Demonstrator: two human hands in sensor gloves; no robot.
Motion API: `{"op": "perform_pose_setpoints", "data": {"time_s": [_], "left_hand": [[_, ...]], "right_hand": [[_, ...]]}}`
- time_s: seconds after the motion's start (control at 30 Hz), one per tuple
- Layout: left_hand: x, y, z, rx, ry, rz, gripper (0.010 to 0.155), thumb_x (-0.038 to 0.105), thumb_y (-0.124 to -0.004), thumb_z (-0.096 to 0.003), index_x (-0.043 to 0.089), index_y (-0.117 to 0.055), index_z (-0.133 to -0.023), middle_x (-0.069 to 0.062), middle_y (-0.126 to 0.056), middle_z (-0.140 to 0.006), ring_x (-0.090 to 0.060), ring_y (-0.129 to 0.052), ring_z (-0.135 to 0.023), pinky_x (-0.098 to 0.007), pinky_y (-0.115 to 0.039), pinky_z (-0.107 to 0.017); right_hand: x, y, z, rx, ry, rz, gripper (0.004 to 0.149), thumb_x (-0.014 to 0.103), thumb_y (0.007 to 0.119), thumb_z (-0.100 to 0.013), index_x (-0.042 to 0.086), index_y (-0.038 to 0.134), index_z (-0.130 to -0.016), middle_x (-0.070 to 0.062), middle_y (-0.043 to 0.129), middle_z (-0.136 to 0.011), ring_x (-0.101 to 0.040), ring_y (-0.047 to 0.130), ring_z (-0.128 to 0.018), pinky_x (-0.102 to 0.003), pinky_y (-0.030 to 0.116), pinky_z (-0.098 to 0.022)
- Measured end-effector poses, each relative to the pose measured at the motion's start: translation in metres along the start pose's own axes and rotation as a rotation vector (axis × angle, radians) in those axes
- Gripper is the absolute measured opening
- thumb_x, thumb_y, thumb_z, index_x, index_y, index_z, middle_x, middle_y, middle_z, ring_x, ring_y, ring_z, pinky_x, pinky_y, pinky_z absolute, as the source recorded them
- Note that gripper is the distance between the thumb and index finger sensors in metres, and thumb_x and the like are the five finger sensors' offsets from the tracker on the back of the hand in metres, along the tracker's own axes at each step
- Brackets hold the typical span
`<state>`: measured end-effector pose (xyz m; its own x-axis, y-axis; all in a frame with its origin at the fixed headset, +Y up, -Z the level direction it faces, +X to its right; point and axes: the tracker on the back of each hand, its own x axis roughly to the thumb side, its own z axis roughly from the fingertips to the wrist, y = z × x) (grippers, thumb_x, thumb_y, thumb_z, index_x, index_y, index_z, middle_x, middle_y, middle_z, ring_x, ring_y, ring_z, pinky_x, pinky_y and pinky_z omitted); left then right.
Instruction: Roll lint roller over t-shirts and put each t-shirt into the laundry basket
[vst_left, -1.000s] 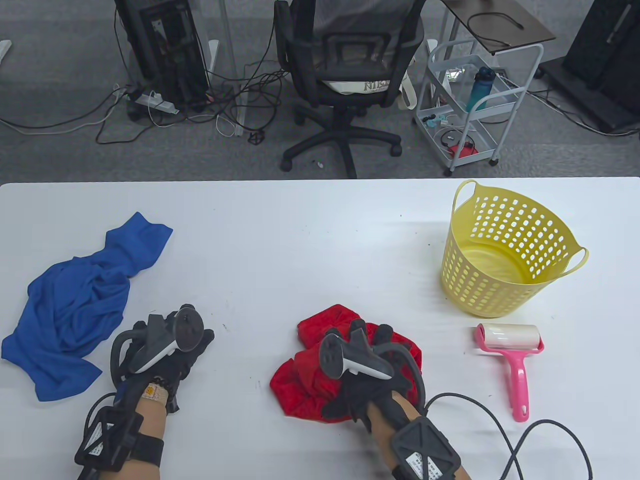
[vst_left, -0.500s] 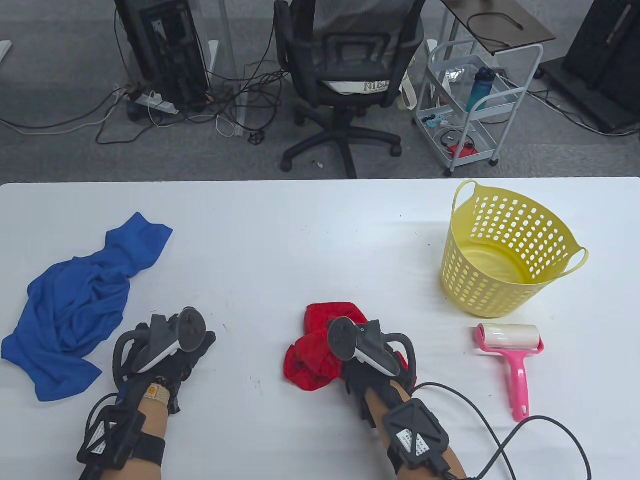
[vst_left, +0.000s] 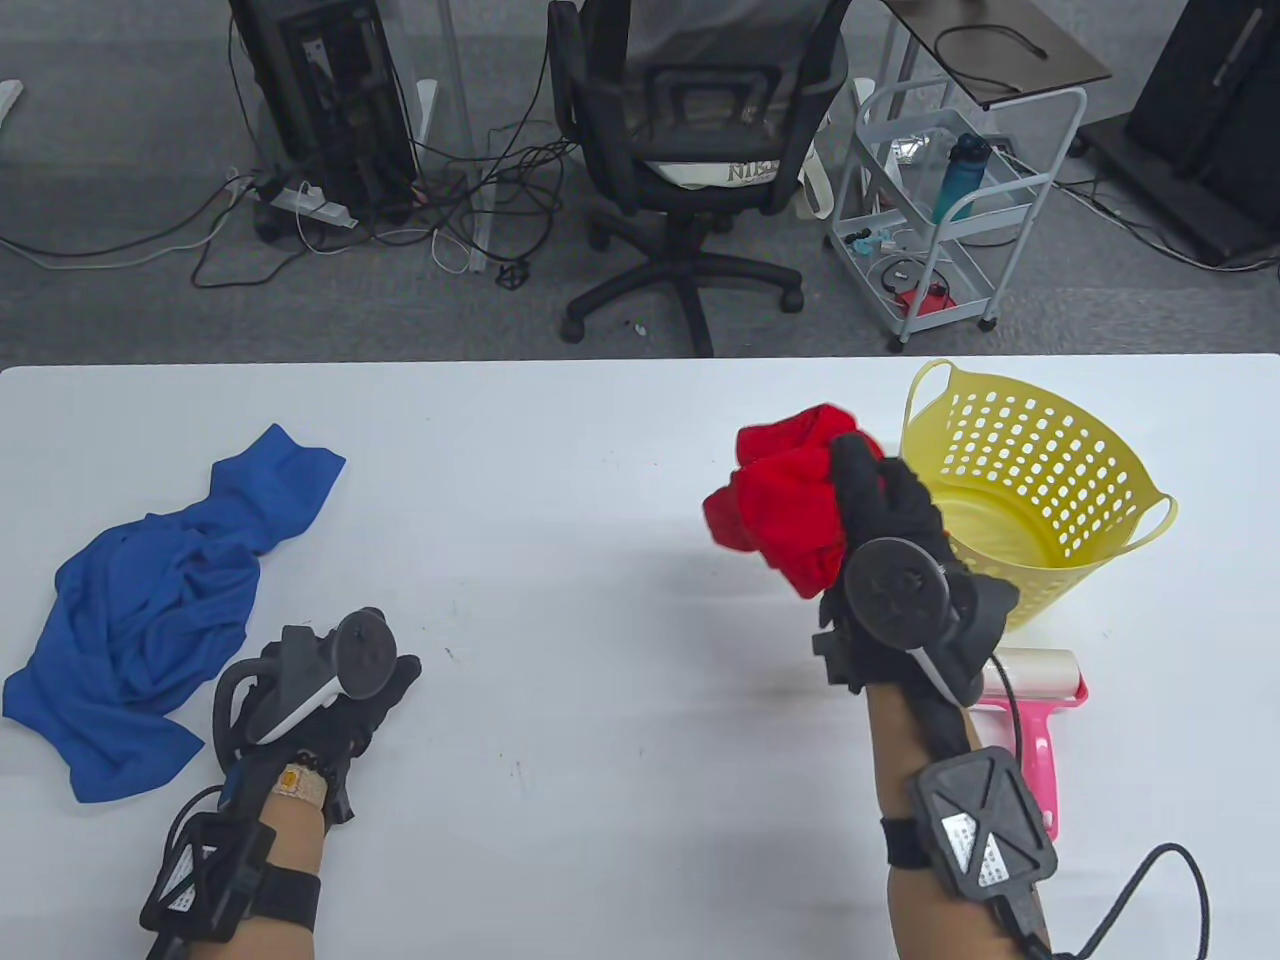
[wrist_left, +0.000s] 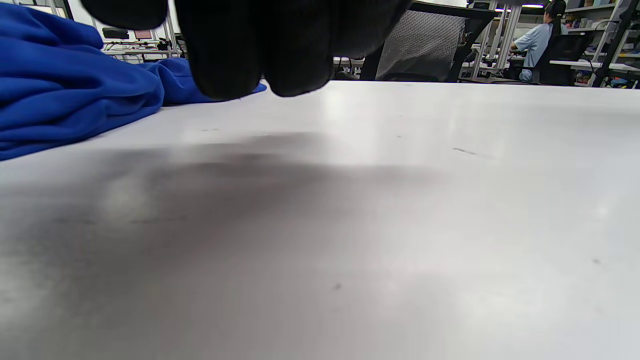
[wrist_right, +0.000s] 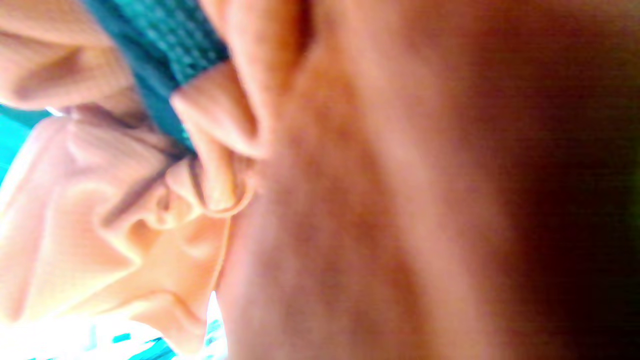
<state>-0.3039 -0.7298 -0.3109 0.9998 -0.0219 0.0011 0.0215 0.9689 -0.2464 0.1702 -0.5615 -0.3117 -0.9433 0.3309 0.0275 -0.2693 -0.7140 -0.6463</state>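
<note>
The right hand (vst_left: 880, 520) grips the bunched red t-shirt (vst_left: 780, 500) beside the laundry basket (vst_left: 1040, 480); soft, light fabric likely needs a full-fist hold. The left hand (vst_left: 330, 690) rests relaxed.

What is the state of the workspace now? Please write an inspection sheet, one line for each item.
Surface: white table, some small dark specks.
Job's things: red t-shirt bunched in the right hand's grip, lifted beside the yellow laundry basket; the basket shows nothing inside; blue t-shirt crumpled at table left; pink lint roller lying partly behind the right forearm.
Clutter: nothing seen on the table.
Grippers: right hand holds the red t-shirt; left hand rests on the table, holding nothing.
Cables: one black cable from the right wrist; tangled cables on the floor.
Surroundings: office chair, white trolley with a bottle.
</note>
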Motion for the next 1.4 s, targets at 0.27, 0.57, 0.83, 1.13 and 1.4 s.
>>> {"op": "perform_pose_setpoints", "data": {"time_s": [0.27, 0.57, 0.83, 1.13, 1.4], "left_hand": [[-0.009, 0.006, -0.004, 0.013, 0.027, 0.027, 0.079, 0.062, -0.054, -0.0436, 0.018, -0.053, -0.109, -0.012, -0.077, -0.11, -0.043, -0.078, -0.099, -0.072, -0.054, -0.069], [-0.021, 0.007, -0.004, 0.01, 0.077, -0.023, 0.079, 0.062, -0.054, -0.0437, 0.018, -0.053, -0.109, -0.012, -0.077, -0.11, -0.043, -0.077, -0.1, -0.072, -0.054, -0.07], [-0.021, 0.007, -0.004, 0.008, 0.067, 0.005, 0.079, 0.062, -0.054, -0.0438, 0.018, -0.053, -0.109, -0.012, -0.077, -0.11, -0.043, -0.077, -0.099, -0.072, -0.054, -0.069], [0.001, 0.008, 0.0, 0.021, -0.004, -0.021, 0.079, 0.062, -0.054, -0.0437, 0.018, -0.053, -0.109, -0.012, -0.077, -0.11, -0.043, -0.078, -0.099, -0.072, -0.054, -0.069], [0.025, 0.004, 0.0, 0.029, -0.092, -0.012, 0.079, 0.062, -0.054, -0.0438, 0.018, -0.052, -0.109, -0.012, -0.076, -0.111, -0.043, -0.077, -0.1, -0.072, -0.054, -0.069]], "right_hand": [[-0.043, 0.0, -0.054, -0.104, 0.196, 0.227, 0.081, 0.033, 0.092, -0.036, 0.031, 0.039, -0.097, -0.022, 0.055, -0.089, -0.042, 0.084, -0.064, -0.049, 0.085, -0.039], [-0.095, 0.05, -0.064, 0.385, 0.572, 0.326, 0.099, 0.057, 0.078, -0.036, 0.016, 0.017, -0.103, -0.029, 0.02, -0.101, -0.06, 0.048, -0.091, -0.069, 0.056, -0.064], [-0.079, 0.024, -0.052, 0.126, 0.407, 0.306, 0.077, 0.052, 0.073, -0.039, 0.018, 0.043, -0.101, -0.025, 0.041, -0.102, -0.056, 0.055, -0.091, -0.071, 0.056, -0.063], [-0.043, 0.016, -0.002, 0.123, 0.213, 0.213, 0.076, 0.052, 0.072, -0.039, 0.017, 0.046, -0.101, -0.024, 0.043, -0.102, -0.056, 0.055, -0.091, -0.071, 0.055, -0.063], [-0.002, 0.036, 0.076, 0.2, -0.043, 0.188, 0.084, 0.059, 0.066, -0.037, 0.016, 0.036, -0.102, -0.026, 0.034, -0.103, -0.059, 0.043, -0.093, -0.075, 0.047, -0.064]]}}
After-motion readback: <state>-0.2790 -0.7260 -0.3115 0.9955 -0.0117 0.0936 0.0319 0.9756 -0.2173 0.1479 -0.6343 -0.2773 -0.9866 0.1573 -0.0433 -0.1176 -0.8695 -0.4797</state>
